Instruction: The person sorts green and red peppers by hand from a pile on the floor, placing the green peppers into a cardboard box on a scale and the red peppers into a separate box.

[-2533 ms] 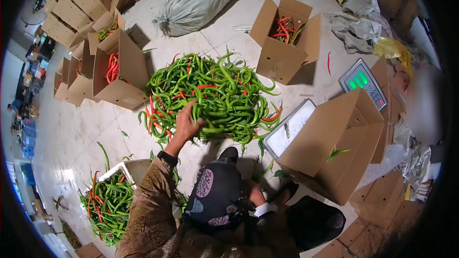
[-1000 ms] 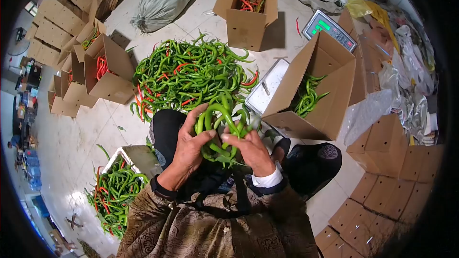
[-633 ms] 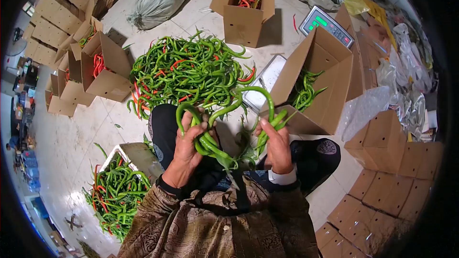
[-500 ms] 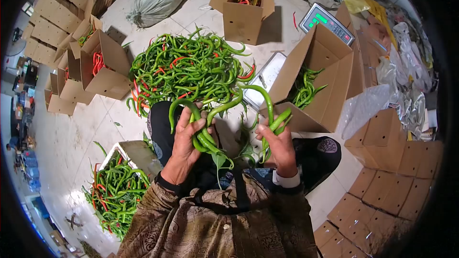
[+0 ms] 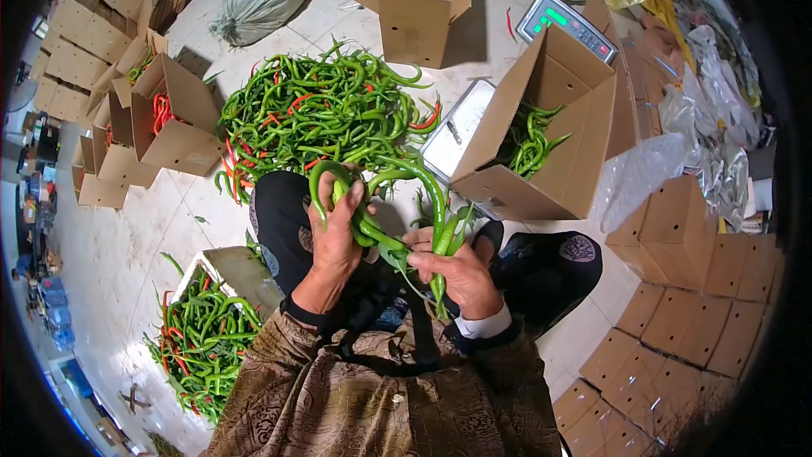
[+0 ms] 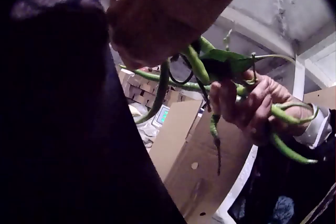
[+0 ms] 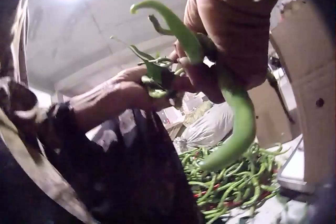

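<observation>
1. Left hand point(image 5: 337, 241): the fingers are curled well in around a few green peppers, the left bunch point(image 5: 314, 190), thumb laid over them. One curved pepper arches above the knuckles.
2. Right hand point(image 5: 461, 275): the thumb and fingers close on the right bunch point(image 5: 439, 211), more green peppers, with the ends jutting out on both sides of the grip. Its fingertips come up to the leaf point(image 5: 396, 256) by the left bunch; I cannot tell whether they touch it.
3. Both hands are held close together above the lap, between the left knee point(image 5: 275, 203) and the right knee point(image 5: 554, 262), with little gap between them.
4. Foam box point(image 5: 254, 269): beside the left knee, its white rim tilted, peppers spilling outward.
5. Pile point(image 5: 321, 114): just beyond the hands on the floor point(image 5: 182, 211), mostly green with some red, its edge loose and ragged.
6. Scale point(image 5: 461, 131): right of the pile, a strip of tile between them. The open carton point(image 5: 584, 110) overlaps its plate, flaps up, green peppers inside.
7. Farther off: a carton of red peppers point(image 5: 413, 30) past the pile, the sack point(image 5: 271, 0) left of it, and more cartons point(image 5: 182, 145) along the left.
</observation>
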`<state>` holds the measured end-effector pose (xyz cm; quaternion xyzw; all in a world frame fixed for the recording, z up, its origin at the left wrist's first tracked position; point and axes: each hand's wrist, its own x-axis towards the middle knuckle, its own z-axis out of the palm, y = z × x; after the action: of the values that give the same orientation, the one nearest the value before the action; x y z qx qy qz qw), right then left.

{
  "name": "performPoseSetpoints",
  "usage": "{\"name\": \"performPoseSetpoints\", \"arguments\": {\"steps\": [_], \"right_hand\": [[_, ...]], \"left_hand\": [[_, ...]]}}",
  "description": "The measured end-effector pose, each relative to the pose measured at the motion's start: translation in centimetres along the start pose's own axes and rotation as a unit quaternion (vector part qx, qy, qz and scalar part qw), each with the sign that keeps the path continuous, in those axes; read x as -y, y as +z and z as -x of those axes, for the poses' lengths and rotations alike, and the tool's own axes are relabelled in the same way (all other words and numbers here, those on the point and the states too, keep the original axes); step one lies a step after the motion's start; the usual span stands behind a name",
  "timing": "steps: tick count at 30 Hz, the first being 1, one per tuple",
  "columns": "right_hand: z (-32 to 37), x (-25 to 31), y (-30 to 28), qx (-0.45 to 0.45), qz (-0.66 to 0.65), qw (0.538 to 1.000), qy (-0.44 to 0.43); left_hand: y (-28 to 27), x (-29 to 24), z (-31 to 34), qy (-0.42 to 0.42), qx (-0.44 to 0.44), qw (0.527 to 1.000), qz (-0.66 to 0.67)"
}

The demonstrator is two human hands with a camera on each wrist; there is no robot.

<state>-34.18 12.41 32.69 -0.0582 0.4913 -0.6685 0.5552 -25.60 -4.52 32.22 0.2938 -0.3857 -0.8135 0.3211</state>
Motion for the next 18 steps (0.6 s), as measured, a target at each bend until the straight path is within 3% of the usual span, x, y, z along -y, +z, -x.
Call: {"name": "performPoseSetpoints", "arguments": {"steps": [3, 6, 8, 10, 12, 14, 16, 18], "right_hand": [[0.4, -0.4, 0.9, -0.049, -0.060, 0.997, -0.010], [0.7, -0.6, -1.0, -0.016, -0.057, 0.997, 0.040], [1.0, -0.5, -0.7, -0.029, -0.004, 0.999, 0.012], [1.4, 0.2, -0.3, -0.090, 0.145, 0.985, -0.017], [1.7, 0.2, -0.1, -0.105, 0.138, 0.984, -0.035], [1.9, 0.2, 0.0, -0.059, 0.163, 0.980, -0.100], [3.1, 0.5, 0.2, -0.012, 0.143, 0.985, -0.096], [4.1, 0.6, 0.1, 0.081, 0.048, 0.995, -0.026]], "left_hand": [[0.3, 0.6, -0.3, 0.024, -0.031, 0.999, -0.002], [1.1, -0.8, -0.9, 0.010, -0.047, 0.998, 0.031], [0.7, -0.1, -1.2, 0.002, -0.067, 0.998, -0.001], [0.1, 0.9, -1.1, 0.031, -0.064, 0.997, -0.012], [-0.2, 1.4, -1.3, 0.028, -0.069, 0.997, -0.001], [-0.1, 1.3, -1.4, 0.028, -0.075, 0.997, 0.008], [0.0, 0.9, -0.9, -0.030, -0.042, 0.998, 0.021], [0.7, 1.2, -0.3, -0.063, -0.026, 0.995, 0.070]]}}
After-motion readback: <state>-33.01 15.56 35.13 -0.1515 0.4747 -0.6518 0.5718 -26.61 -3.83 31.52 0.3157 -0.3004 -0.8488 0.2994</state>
